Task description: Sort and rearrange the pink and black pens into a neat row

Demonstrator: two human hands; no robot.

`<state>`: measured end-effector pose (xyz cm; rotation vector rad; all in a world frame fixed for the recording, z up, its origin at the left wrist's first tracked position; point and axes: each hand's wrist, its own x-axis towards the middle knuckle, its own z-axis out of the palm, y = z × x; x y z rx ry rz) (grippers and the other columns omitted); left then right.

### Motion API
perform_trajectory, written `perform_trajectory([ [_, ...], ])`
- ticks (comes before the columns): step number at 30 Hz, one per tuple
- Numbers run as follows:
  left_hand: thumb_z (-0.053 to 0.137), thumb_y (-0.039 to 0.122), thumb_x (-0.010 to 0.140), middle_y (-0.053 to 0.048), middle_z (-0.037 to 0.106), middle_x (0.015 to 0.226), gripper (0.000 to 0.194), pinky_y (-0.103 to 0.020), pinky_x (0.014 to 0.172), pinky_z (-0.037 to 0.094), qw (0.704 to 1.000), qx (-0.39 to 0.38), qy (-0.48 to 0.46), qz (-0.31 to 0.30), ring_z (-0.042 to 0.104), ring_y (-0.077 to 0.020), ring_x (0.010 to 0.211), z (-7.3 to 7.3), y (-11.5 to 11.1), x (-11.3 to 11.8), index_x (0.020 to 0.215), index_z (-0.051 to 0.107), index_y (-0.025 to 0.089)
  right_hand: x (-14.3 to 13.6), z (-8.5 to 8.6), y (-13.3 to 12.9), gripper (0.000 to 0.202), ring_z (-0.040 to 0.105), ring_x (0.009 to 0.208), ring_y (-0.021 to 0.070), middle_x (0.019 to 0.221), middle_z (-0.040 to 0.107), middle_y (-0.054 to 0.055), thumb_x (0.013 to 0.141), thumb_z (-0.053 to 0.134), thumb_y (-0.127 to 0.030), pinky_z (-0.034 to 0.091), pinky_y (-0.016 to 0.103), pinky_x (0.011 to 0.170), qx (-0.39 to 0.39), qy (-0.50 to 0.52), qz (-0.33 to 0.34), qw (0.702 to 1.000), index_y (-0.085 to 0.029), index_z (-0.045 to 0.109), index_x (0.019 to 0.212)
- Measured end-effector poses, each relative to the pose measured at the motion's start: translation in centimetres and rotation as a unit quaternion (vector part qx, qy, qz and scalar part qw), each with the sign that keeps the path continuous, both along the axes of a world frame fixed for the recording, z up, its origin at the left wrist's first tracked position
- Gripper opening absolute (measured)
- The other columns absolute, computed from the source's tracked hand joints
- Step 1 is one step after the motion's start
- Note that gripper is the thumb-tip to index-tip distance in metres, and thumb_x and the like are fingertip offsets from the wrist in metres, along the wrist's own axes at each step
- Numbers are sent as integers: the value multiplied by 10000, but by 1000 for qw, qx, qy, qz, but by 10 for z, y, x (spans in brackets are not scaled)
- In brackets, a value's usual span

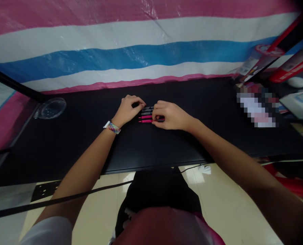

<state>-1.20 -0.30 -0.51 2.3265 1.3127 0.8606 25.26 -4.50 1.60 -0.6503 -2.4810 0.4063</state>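
Several slim pens lie side by side on the black table, pointing left and right. The grey pens point(147, 110) form the far part of the row, and the pink pens point(145, 119) lie nearest the table's front edge. My left hand point(128, 109), with a woven multicoloured wristband point(112, 127), is curled at the left ends of the grey pens, thumb and forefinger close together there. My right hand point(170, 115) is closed over the right part of the row, its thumb and fingertips gripping a pink pen. Its fingers hide the right ends of the grey pens.
A clear round plastic lid or dish point(51, 108) rests at the table's left. At the right stand a clear plastic tub point(258, 63), a red canister point(292, 66) and a white box point(300, 103). A striped plastic sheet point(131, 54) hangs behind the black tabletop point(146, 149).
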Motion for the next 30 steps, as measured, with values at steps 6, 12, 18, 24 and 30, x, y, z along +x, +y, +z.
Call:
perform_trajectory([
  [6, 688, 288, 1021, -40, 855, 1055, 150, -506, 1054, 504, 1000, 8, -6, 8, 717, -281, 1027, 4, -4, 2, 981, 831, 269, 4, 3, 4, 41, 614, 892, 270, 877, 765, 74, 930, 774, -199, 473, 391, 815, 0, -36, 14, 999, -202, 809, 909],
  [12, 604, 479, 1120, -53, 856, 1019, 343, -502, 1070, 513, 997, 45, -59, -19, 746, -280, 1028, 16, -14, 7, 999, 843, 264, 4, 3, 6, 90, 677, 856, 225, 901, 767, 51, 937, 734, -191, 522, 362, 821, -62, 76, 1, 995, -206, 822, 927],
  [18, 790, 502, 1026, -38, 863, 980, 232, -465, 999, 580, 992, 49, -104, -44, 761, -262, 974, 21, -23, 16, 988, 870, 287, 13, -2, 22, 236, 625, 761, 185, 881, 756, 31, 963, 826, -461, 510, 341, 747, -110, 194, -108, 969, -228, 861, 985],
  [24, 827, 368, 997, -53, 864, 1047, 112, -448, 1006, 613, 985, 49, -163, 16, 777, -257, 1013, 17, -17, 13, 1005, 852, 259, 19, 1, 31, 367, 640, 708, 176, 812, 752, 33, 896, 881, -599, 559, 333, 681, -318, 320, -167, 877, -234, 852, 915],
  [30, 821, 335, 986, -57, 852, 1064, 101, -420, 990, 612, 984, 45, -167, 36, 769, -244, 1005, 14, -15, 12, 1028, 834, 244, 19, -3, 35, 320, 682, 697, 164, 817, 775, 47, 736, 1030, -420, 638, 332, 680, -419, 381, -165, 808, -207, 849, 891],
])
